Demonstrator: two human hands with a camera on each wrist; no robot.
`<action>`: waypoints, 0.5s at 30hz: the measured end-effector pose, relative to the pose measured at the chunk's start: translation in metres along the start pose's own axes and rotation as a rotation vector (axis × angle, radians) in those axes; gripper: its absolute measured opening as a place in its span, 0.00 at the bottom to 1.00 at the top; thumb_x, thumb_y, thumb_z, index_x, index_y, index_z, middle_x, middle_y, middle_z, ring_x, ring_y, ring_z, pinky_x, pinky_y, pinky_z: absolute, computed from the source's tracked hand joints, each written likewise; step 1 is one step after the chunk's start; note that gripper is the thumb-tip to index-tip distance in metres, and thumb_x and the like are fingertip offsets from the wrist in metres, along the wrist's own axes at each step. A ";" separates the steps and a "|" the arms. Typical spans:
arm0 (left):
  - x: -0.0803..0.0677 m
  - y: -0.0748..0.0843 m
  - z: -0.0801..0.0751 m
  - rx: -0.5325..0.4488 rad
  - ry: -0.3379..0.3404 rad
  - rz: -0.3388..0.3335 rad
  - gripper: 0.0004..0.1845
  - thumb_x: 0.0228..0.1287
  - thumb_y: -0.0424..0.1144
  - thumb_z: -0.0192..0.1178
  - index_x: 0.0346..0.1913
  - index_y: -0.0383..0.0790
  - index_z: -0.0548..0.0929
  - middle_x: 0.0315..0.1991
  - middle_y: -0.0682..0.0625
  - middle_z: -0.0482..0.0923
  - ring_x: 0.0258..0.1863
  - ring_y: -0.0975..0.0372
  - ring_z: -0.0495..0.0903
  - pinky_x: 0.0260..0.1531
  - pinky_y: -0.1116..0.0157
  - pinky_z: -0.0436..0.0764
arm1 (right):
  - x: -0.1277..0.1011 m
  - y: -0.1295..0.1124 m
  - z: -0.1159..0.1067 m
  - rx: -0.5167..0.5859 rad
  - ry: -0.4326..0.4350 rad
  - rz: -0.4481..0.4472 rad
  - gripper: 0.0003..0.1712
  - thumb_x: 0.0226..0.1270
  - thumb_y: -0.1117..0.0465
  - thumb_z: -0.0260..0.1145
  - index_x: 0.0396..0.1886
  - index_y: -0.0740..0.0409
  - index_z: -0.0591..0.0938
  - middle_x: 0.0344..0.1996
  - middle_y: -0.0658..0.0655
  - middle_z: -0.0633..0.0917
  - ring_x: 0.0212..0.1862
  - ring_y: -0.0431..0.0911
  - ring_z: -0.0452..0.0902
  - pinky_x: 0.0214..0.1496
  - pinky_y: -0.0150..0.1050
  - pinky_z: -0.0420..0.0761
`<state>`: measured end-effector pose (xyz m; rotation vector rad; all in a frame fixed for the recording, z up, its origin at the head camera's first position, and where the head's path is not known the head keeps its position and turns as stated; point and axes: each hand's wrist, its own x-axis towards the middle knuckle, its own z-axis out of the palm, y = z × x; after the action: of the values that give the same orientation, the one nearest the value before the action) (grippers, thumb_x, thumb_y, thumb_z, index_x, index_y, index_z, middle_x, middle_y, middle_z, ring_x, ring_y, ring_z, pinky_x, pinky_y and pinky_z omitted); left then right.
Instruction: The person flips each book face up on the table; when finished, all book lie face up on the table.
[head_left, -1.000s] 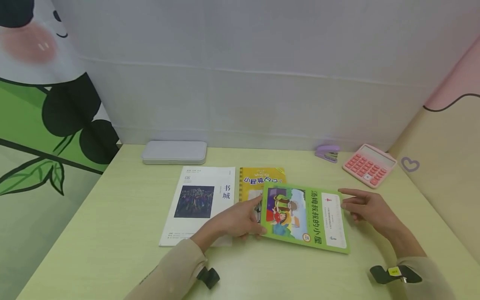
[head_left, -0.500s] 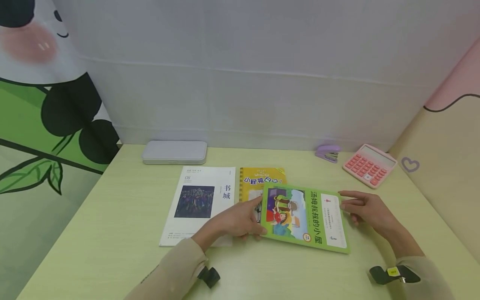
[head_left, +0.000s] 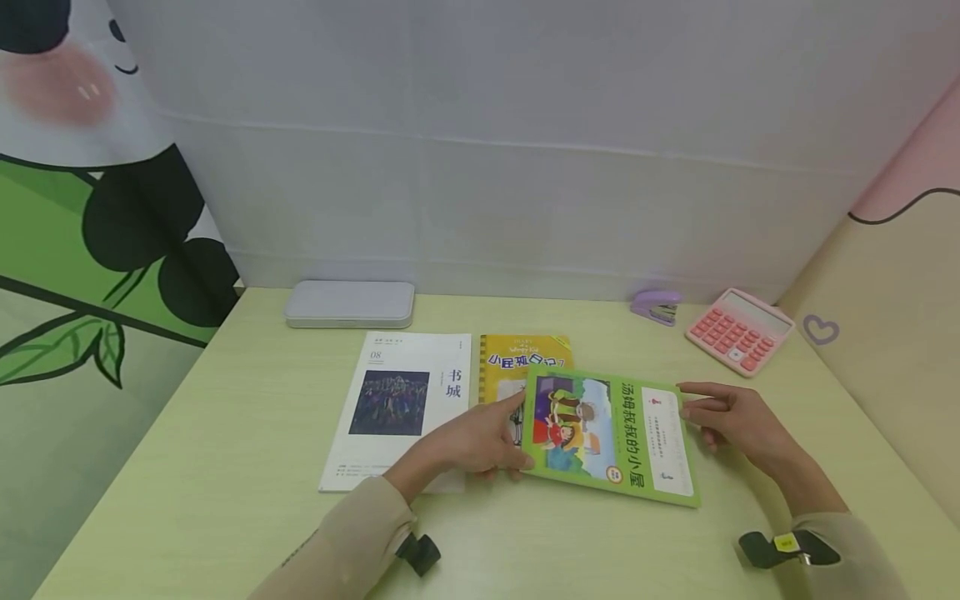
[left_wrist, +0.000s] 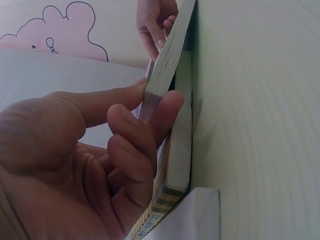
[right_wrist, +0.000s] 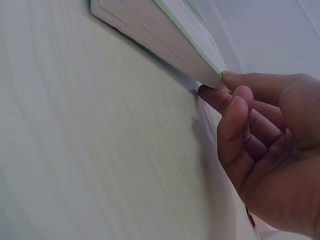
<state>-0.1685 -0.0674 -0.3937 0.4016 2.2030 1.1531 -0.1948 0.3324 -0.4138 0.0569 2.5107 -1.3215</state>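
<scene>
A green picture book (head_left: 611,433) lies half over a yellow spiral book (head_left: 525,357) on the pale green table (head_left: 225,467). My left hand (head_left: 517,433) pinches the green book's left edge. In the left wrist view the thumb lies on top and the fingers (left_wrist: 165,107) underneath, lifting that edge (left_wrist: 167,65) off the yellow book (left_wrist: 180,150). My right hand (head_left: 686,404) holds the right edge. The right wrist view has its thumb (right_wrist: 250,82) on the book's corner (right_wrist: 200,65) and its fingers curled beneath.
A white magazine (head_left: 401,404) lies just left of the yellow book. A grey flat case (head_left: 348,302) sits at the back left. A purple stapler (head_left: 656,304) and a pink calculator (head_left: 738,329) sit at the back right. A white wall closes the far side.
My right hand has edged slightly closer onto the green book's right edge. The left hand and the books have stayed in place.
</scene>
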 end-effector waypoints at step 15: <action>-0.001 0.002 -0.001 0.005 0.004 -0.004 0.52 0.68 0.37 0.72 0.86 0.41 0.50 0.25 0.49 0.88 0.13 0.61 0.73 0.18 0.66 0.72 | -0.002 -0.002 0.001 -0.026 0.009 0.007 0.35 0.76 0.59 0.68 0.76 0.71 0.70 0.31 0.51 0.86 0.25 0.41 0.75 0.30 0.35 0.77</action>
<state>-0.1682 -0.0674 -0.3917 0.3977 2.2097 1.1477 -0.1927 0.3309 -0.4118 0.0662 2.5321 -1.2879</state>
